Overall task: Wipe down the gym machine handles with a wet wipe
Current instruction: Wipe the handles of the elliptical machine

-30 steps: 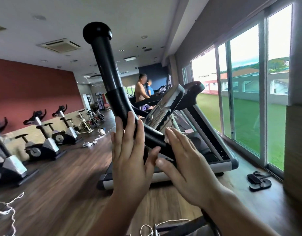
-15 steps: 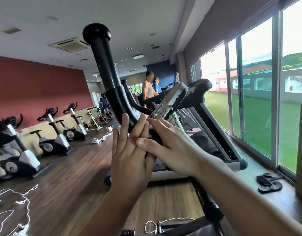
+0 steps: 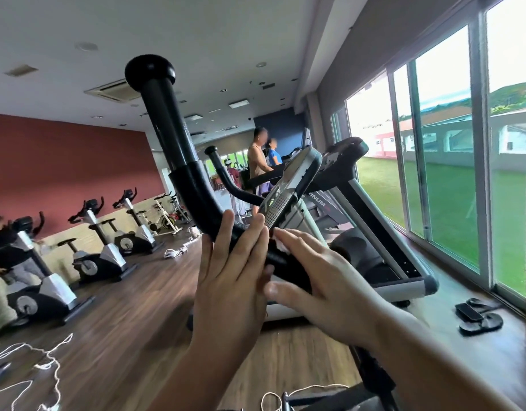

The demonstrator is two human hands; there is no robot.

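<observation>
**Both hands on the lower bend of the black handle, the shaft rising up and to the left**

The gym machine handle (image 3: 184, 173) is a long black bar just ahead of the person. Its long axis runs on a slant: from the part under the hands at the centre of the view, it curves through a bend and climbs up and to the left to a rounded knob (image 3: 150, 73) at the top. Everything not covered by the hands therefore lies above and left of them.

The left hand (image 3: 230, 280) is laid against the near side of the bend, fingers extended and pressed flat on the bar rather than curled round it. The right hand (image 3: 318, 280) comes in from the right and covers the bar just below the bend, fingers spread, thumb on the near side. A small white patch shows at its fingertips, most likely the wet wipe (image 3: 281, 244), pressed between that hand and the bar. The two hands touch or nearly touch at the thumb.

The left hand is nearer the bend and the rising shaft; the right hand is lower, on the side toward the machine's console (image 3: 291, 185). To judge by this, the wiping hand would have to travel along the slant, up and leftward, to reach the shaft and knob.
</observation>
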